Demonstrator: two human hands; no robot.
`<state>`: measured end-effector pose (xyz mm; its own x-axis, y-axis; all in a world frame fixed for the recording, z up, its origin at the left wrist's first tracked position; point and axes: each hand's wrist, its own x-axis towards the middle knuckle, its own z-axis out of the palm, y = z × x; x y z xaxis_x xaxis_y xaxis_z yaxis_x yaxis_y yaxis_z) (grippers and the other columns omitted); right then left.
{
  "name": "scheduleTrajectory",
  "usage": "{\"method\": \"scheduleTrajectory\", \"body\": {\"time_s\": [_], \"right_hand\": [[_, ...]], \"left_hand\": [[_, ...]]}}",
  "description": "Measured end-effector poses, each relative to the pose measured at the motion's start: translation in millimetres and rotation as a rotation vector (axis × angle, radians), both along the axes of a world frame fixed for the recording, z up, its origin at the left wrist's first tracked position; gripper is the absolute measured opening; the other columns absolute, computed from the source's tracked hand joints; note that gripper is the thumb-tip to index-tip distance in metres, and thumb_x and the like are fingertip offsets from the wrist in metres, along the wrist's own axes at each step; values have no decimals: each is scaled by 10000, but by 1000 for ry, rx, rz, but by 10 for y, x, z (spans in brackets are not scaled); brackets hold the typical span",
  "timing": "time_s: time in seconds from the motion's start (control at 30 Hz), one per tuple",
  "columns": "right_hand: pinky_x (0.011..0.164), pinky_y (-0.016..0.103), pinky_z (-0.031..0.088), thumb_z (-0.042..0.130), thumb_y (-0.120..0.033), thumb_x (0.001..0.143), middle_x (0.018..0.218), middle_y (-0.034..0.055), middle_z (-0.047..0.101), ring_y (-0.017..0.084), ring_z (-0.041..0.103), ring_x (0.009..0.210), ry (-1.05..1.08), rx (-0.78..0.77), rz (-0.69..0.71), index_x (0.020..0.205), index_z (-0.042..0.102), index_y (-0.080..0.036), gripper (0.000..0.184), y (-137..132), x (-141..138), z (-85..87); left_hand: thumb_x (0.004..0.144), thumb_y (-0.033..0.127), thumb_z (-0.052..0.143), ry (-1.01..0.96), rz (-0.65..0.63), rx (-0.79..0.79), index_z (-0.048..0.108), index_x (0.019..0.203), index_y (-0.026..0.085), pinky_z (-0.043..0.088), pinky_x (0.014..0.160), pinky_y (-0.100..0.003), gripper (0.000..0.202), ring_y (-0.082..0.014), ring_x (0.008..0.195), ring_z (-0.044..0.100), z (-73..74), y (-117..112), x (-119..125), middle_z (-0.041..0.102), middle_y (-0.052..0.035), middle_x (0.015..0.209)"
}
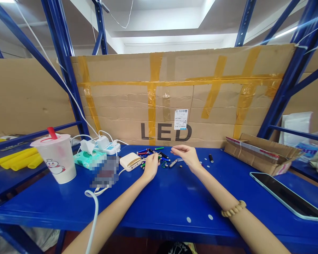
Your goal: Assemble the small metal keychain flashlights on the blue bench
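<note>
My left hand [151, 166] is closed, its fingers curled around a small dark and green piece that is mostly hidden. To its right, my right hand [187, 157] hovers with fingertips drawn together in a pinch; whatever is between them is too small to make out. Behind and between the hands lies a pile of small pen-like pieces [164, 154] in blue, red, green and black. A grey cylinder [173, 163] rests between the hands. A short black cylinder [211, 158] lies apart, right of my right hand.
A white power bank [130, 161], a tissue pack [88, 158] and a power strip [108, 146] sit left on the blue table [159, 204]. Further left stands a drink cup [55, 158]. An opened cardboard box [262, 151] and a phone [288, 195] are right. Cardboard [122, 106] walls the back.
</note>
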<state>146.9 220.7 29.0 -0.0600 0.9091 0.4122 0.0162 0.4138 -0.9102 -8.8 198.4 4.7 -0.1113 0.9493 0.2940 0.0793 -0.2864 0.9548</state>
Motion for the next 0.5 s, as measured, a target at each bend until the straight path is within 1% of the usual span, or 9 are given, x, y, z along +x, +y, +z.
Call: {"method": "scheduleTrajectory", "body": {"time_s": [0.07,0.13,0.2,0.3,0.4,0.5], "right_hand": [[700,281,521,747,-398,517,716,71,646,190,629,702,43,-69,85,772,659,-96,405,-69,-101,-4],[710,282,520,759,-385,492,701,68,644,185,628,692,18,-90,132,749,661,-90,403,-103,-148,-14],[728,287,517,761,-374,488,707,65,644,183,627,702,-25,-72,172,739,667,-91,390,-107,-153,-21],[741,296,513,751,-367,520,734,65,647,184,625,724,-97,-11,215,741,676,-99,355,-95,-130,-25],[727,301,514,736,-367,558,737,65,646,187,622,724,-147,40,222,738,680,-104,324,-99,-123,-32],[717,292,512,727,-360,580,738,66,645,180,619,720,-143,62,220,754,679,-101,316,-112,-134,-39]], "left_hand": [[773,452,354,75,-3,16,339,517,159,228,478,-211,389,-79,447,313,-31,18,1,352,23,470],[794,469,324,149,-2,41,350,510,156,234,490,-218,424,-87,452,329,-50,24,-1,369,15,460],[810,480,305,193,16,69,353,503,153,241,501,-221,451,-91,462,339,-59,29,-9,378,9,460],[821,474,302,218,64,86,350,497,151,242,506,-219,460,-92,470,337,-63,44,-34,377,7,465],[826,455,301,251,105,98,364,488,148,234,504,-216,460,-94,472,333,-52,59,-63,373,7,457],[830,436,300,292,125,114,362,478,147,227,502,-217,460,-95,469,336,-31,55,-82,377,6,450]]}}
